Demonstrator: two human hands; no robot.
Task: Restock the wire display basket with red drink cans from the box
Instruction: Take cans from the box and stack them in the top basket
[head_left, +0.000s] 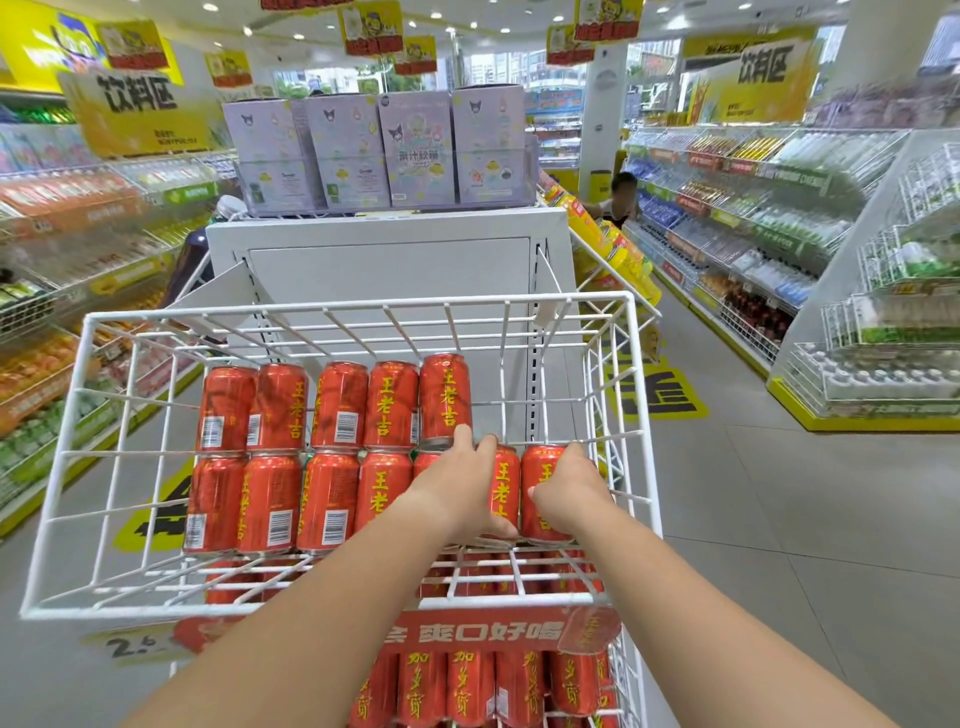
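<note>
A white wire display basket fills the middle of the head view. Red drink cans with yellow characters lie on their sides in it in two rows: a back row and a front row. My left hand rests over a can in the front row, fingers wrapped around a red can. My right hand grips the rightmost red can beside it, near the basket's right wall. The box is not in view.
A lower basket under a red banner holds more red cans. Behind stands a white display panel topped with lilac cartons. Stocked shelves line both aisles; a person crouches at the far right aisle.
</note>
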